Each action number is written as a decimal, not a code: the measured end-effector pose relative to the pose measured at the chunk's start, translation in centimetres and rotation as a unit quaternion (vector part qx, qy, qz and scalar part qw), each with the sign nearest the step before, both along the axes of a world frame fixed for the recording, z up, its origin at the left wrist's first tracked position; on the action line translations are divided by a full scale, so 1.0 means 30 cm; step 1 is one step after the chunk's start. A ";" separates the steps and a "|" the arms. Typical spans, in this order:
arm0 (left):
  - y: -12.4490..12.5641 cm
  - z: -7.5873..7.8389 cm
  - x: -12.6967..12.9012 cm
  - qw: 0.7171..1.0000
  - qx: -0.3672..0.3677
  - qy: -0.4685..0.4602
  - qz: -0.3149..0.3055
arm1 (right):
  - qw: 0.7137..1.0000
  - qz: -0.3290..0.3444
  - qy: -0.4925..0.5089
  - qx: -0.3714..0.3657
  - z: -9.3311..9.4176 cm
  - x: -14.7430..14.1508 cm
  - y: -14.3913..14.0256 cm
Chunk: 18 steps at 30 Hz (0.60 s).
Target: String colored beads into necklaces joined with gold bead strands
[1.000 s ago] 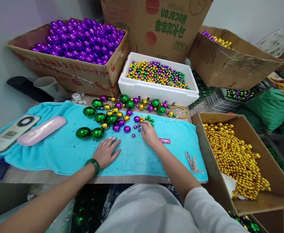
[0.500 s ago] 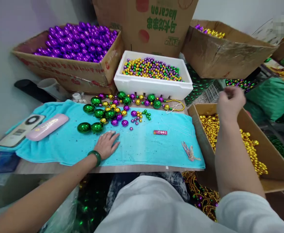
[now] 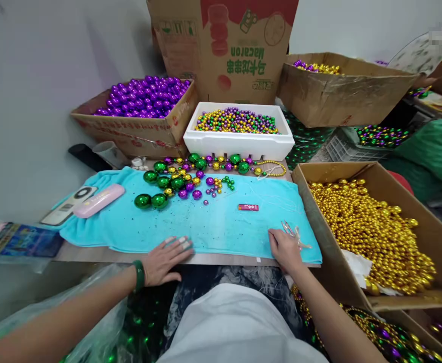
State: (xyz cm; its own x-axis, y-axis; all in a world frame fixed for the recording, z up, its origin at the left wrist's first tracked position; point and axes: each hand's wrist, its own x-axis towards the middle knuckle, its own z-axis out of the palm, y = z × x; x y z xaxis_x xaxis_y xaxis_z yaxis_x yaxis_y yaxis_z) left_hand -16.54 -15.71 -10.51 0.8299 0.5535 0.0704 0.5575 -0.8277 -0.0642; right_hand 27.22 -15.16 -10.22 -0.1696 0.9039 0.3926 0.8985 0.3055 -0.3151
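Left hand (image 3: 166, 259) flat, fingers spread, pinning teal towel (image 3: 213, 227) at desk edge. Right hand (image 3: 286, 250) beside snips (image 3: 294, 233), fingers loosely curled, grasping nothing visible.

Beads (image 3: 185, 180) lie on the towel (image 3: 213, 224) before me; a foam box (image 3: 239, 143) sits behind them, a carton (image 3: 413, 297) to my right.
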 end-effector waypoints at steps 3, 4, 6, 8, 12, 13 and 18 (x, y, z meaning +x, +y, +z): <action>-0.029 -0.029 0.016 0.999 0.004 0.016 -0.028 | 0.998 0.020 -0.013 0.051 -0.051 0.009 -0.054; -0.029 -0.041 0.024 1.000 0.009 0.019 -0.019 | 0.998 0.021 -0.020 0.061 -0.059 0.008 -0.065; -0.024 -0.063 0.041 1.000 0.020 0.018 0.000 | 0.997 0.018 -0.042 0.069 -0.067 0.004 -0.077; -0.019 -0.078 0.052 0.999 0.036 0.010 0.014 | 0.996 0.014 -0.064 0.066 -0.067 0.000 -0.078; -0.024 -0.078 0.057 0.998 0.053 0.008 0.021 | 0.996 0.008 -0.079 0.051 -0.066 -0.006 -0.070; -0.026 -0.075 0.057 0.998 0.056 0.008 0.023 | 0.996 0.006 -0.079 0.048 -0.068 -0.006 -0.069; -0.025 -0.072 0.054 0.997 0.075 0.005 0.017 | 0.995 -0.006 -0.089 0.047 -0.077 -0.011 -0.068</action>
